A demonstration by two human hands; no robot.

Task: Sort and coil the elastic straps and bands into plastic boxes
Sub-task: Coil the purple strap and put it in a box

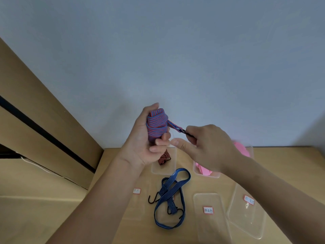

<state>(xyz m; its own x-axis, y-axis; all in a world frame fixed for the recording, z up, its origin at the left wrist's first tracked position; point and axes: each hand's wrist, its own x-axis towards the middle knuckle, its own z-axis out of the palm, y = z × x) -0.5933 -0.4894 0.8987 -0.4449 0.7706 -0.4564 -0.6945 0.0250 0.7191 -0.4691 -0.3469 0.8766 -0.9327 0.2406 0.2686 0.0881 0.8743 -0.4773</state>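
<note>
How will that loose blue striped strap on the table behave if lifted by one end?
Probably floppy: the blue strap lies in slack, crossing loops. Its black hooks would likely dangle and snag those loops.

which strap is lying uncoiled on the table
The blue-black strap, sprawled loose; the red-blue strap is wound in the left hand, the red-black strap sits in a box.

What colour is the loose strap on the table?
The loose strap is blue with dark stripes, head view.
</note>
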